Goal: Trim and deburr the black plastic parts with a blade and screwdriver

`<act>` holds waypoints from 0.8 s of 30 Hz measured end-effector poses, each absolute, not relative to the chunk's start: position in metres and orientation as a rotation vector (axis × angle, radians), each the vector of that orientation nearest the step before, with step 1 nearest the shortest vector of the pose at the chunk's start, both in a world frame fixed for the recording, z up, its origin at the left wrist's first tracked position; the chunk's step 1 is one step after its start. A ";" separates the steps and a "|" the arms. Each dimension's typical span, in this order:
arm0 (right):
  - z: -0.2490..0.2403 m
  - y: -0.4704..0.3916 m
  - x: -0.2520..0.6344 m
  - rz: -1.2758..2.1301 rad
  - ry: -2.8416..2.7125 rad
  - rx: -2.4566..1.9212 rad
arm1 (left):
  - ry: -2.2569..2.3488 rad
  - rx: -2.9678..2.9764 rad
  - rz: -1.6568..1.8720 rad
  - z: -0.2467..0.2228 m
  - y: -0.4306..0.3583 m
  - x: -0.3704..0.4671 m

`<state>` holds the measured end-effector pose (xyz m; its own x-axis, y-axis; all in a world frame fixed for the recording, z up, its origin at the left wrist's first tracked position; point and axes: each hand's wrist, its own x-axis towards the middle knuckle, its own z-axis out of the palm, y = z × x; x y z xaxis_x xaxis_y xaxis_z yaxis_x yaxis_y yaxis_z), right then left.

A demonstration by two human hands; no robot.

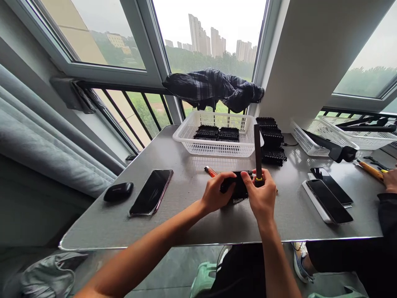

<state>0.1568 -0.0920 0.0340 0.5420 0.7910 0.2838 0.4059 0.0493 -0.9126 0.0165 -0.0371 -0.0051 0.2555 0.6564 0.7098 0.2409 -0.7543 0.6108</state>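
Key relation: the part (240, 186) sits btwn the two hands, just R of the L hand (218, 191) & just L of the R hand (262, 191), above the near-middle of the desk (102, 229). Both abt equally near; neither has to reach. Its long axis looks to run roughly side to side, tho fingers cover both ends, so can't be sure. Can't tell if its underside touches the desk.

L hand: thumb & fingers curled in, pinching the part's L end. R hand: thumb pressed on the part's R end, fingers bent round behind; little gap in either grip.

A dark bar (258, 151) stands near upright at the R hand, long axis approx. square to the part's, w/ a yellow ring (259, 179) at its foot. Can't tell if it's gripped or fixed to the part.

Just beyond the L hand lies a red stick (211, 171), slanting, apart from the fingers. Farther back: white basket (217, 148) w/ dark pieces (207, 132) inside, & a stack (270, 136) of similar ones R of it. Phone (151, 192) well off to L; co-worker's hand (391, 180) at far R edge, well apart.
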 end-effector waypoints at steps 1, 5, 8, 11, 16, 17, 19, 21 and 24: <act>0.035 -0.092 0.156 0.391 -1.058 -1.578 | 0.787 2.161 1.486 -0.005 -0.038 0.017; 0.036 -0.092 0.153 0.401 -1.077 -1.555 | 0.790 2.115 1.479 0.000 -0.043 0.018; 0.035 -0.092 0.156 0.414 -1.084 -1.516 | 0.851 2.051 1.512 0.005 -0.042 0.018; 0.033 -0.092 0.164 0.421 -1.099 -1.500 | 0.965 1.814 1.552 0.007 -0.034 0.017; 0.025 -0.089 0.178 0.653 -1.150 -1.426 | 0.929 1.104 1.471 0.006 -0.013 0.014; 0.023 -0.088 0.178 0.709 -1.162 -1.409 | 0.900 1.008 1.428 0.006 -0.011 0.014; 0.021 -0.087 0.178 0.783 -1.173 -1.387 | 0.868 0.900 1.364 0.007 -0.010 0.014; 0.019 -0.086 0.176 0.834 -1.162 -1.372 | 0.867 0.864 1.349 0.009 -0.011 0.015; 0.016 -0.086 0.175 0.878 -1.118 -1.362 | 0.900 0.890 1.355 0.010 -0.014 0.015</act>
